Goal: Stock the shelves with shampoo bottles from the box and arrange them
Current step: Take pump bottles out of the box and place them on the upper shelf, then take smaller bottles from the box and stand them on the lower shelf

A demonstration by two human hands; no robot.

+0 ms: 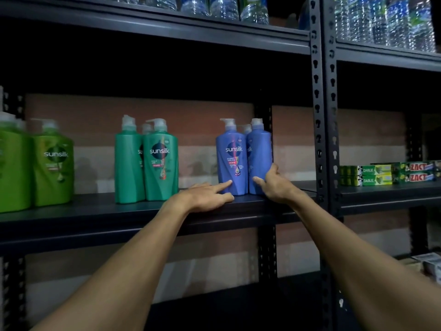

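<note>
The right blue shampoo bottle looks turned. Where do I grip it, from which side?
Take the right blue bottle round its broad lower body, from the open front of the shelf. It is upright, with a narrow pump top; the left blue bottle crowds its left side. The right hand holds there.

A shop; metal shelves (152, 211) stocked with shampoo bottles (161, 161), toothpaste (377, 174).

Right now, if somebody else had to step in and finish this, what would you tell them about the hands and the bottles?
Left hand: fingers straight, resting on the shelf, forefinger touching the left blue bottle.
Right hand: thumb and forefinger round the base of the right blue bottle.
Done: green bottles, teal bottles and blue ones stand upright in groups.
Left: square up the blue pair; the box is out of view.
</note>
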